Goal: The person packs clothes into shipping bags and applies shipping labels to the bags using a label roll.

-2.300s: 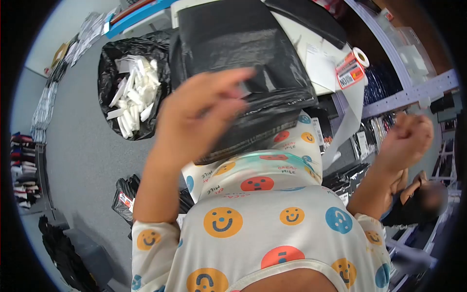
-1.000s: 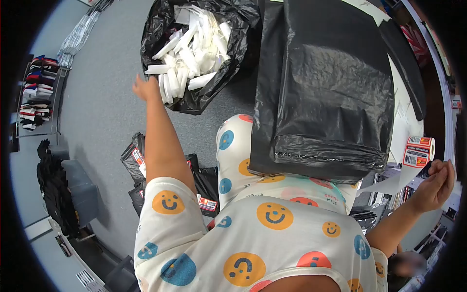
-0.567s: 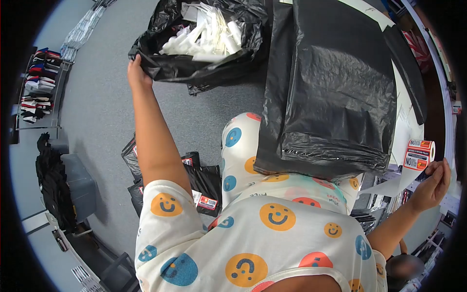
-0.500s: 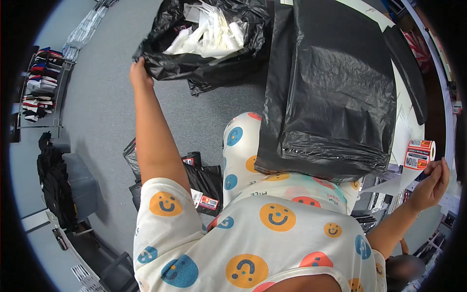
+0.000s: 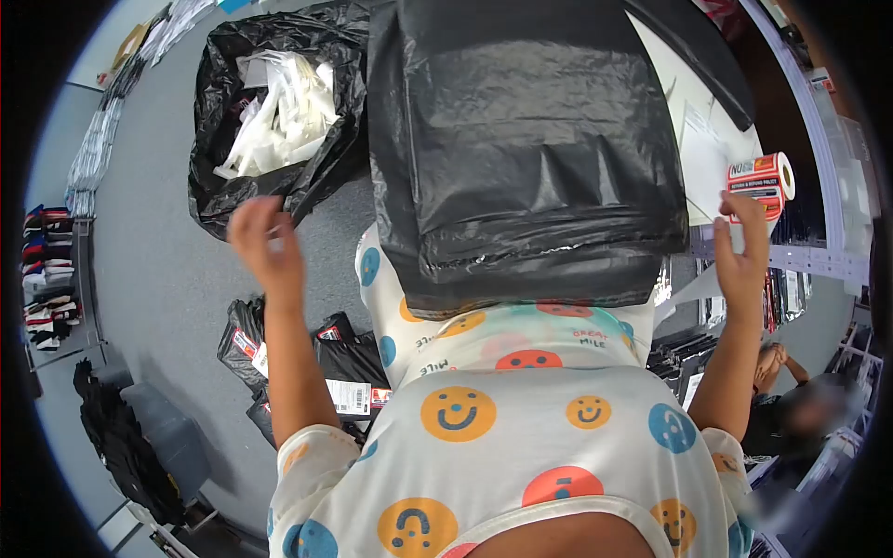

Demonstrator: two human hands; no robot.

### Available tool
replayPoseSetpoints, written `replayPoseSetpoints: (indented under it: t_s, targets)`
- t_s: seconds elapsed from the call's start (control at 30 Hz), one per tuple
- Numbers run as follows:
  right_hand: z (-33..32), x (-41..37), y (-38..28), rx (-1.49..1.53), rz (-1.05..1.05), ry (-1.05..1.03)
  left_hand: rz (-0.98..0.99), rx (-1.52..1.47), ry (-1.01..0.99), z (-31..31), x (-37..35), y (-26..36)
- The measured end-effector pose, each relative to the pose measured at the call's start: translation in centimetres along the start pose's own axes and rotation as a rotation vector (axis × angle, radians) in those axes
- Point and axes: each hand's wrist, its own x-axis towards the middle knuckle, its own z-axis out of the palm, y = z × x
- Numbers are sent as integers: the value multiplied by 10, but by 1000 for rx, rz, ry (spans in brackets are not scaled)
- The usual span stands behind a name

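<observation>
My left hand point(image 5: 265, 244), blurred by motion, is raised just below the rim of a black trash bag point(image 5: 212, 200). Its fingers are loosely bent and apart, with nothing seen in them. White paper strips point(image 5: 288, 116) fill the bag. At the right, my right hand point(image 5: 742, 251) has thumb and forefinger spread at the lower edge of a roll of red-and-white "NO" return-policy stickers point(image 5: 758, 186). Between the hands, a large black plastic mailer bag point(image 5: 539, 121) lies over the white table's near edge and above my lap.
Black packages with labels point(image 5: 349, 395) lie on the floor to the left, near a grey bin point(image 5: 163, 423) with black cloth over it. Folded clothes point(image 5: 51, 279) hang on a rack at far left. Another person point(image 5: 791, 409) is at lower right.
My left hand has let go of the trash bag's rim and drawn back toward me. My right hand has moved forward to the sticker roll. The view has shifted right.
</observation>
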Motion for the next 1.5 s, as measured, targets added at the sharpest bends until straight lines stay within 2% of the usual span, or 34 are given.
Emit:
replayPoseSetpoints:
  t_s: [0.03, 0.1, 0.13, 0.2, 0.4, 0.57, 0.77, 0.9, 0.97, 1.13, 1.23, 1.4, 1.5]
  targets:
    - [3, -4, 0, 16, -14, -6, 96, -66, -157, 3, 2, 27]
    - [13, -12, -3, 57, -42, -18, 333, -122, -275, 4, 18, 74]
    - [17, -16, -6, 91, -3, -32, 364, -138, -339, 4, 23, 87]
    - [28, -20, -14, 144, -62, -43, 429, -172, -466, 6, 32, 102]
    - [69, -10, -84, 207, -307, -282, 524, -223, -550, 12, 40, 112]
    - [109, -4, -121, 215, -359, -228, 356, -399, -460, 18, 34, 109]
    - [100, -8, -94, 53, -219, -189, 281, -501, -313, 29, 22, 107]
    - [75, -20, -48, -55, -84, -147, 279, -472, -321, 30, 17, 106]
    - [63, -25, -20, -28, -55, -107, 280, -386, -397, 28, 15, 108]
    - [43, -30, 32, 47, -45, -175, 300, -308, -449, 21, 17, 114]
    - [39, -28, 38, 101, -32, -207, 253, -307, -506, 16, 16, 115]
    - [42, -30, 50, 291, 139, -186, 37, -365, -498, 18, 10, 117]
    - [53, -32, 49, 374, 279, -60, -135, -394, -488, 23, 1, 115]
